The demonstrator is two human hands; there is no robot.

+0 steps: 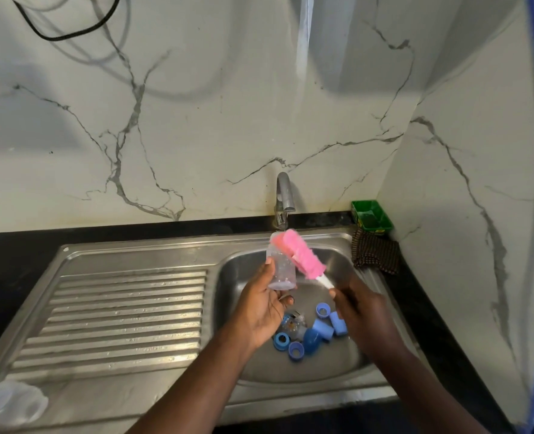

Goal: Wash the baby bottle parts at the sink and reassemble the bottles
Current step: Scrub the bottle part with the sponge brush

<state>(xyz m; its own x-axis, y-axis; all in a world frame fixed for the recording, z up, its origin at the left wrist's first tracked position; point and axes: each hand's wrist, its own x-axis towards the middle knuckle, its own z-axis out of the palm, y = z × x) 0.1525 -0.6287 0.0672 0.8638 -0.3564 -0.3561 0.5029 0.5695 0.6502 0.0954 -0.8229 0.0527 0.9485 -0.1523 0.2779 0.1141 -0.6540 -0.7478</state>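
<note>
Here we are at the sink (134,249); I've got the left hand (261,308) up over the basin, fingers and thumb wrapped round a clear bottle (279,267), which stands nearly upright with its mouth just below the tap (283,195). The right hand (358,305) is clamped on the white handle (324,280) of a pink brush (297,253); the brush slants up and to the left, its tip at the bottle's mouth; how far in it goes I cannot tell, nor whether water runs.

Down in the basin, beneath both hands, I see a heap of blue parts (322,330), rings and caps lying close together; a second bottle (293,324) with a print lies among them, partly hidden by the left hand.

Left of the basin, the ribbed drainboard (124,314); something clear and blurred (12,402) sits at its near corner. In the far right corner, a green tray (372,214); just in front of it, a brown cloth (375,255) on the dark counter.
</note>
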